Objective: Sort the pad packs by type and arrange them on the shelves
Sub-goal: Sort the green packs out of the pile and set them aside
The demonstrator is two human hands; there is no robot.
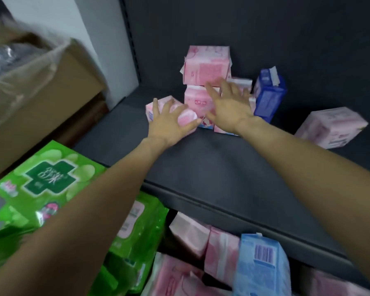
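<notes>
Left hand (169, 122) splayed flat on pink pack (186, 116), right hand (229, 107) spread against pink stack (205, 67)

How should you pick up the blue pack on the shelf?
Grip the blue pack across its two broad faces, coming from the front. It stands upright and narrow with its right side free; the pink packs crowd its left, so top or front access looks easiest.
</notes>
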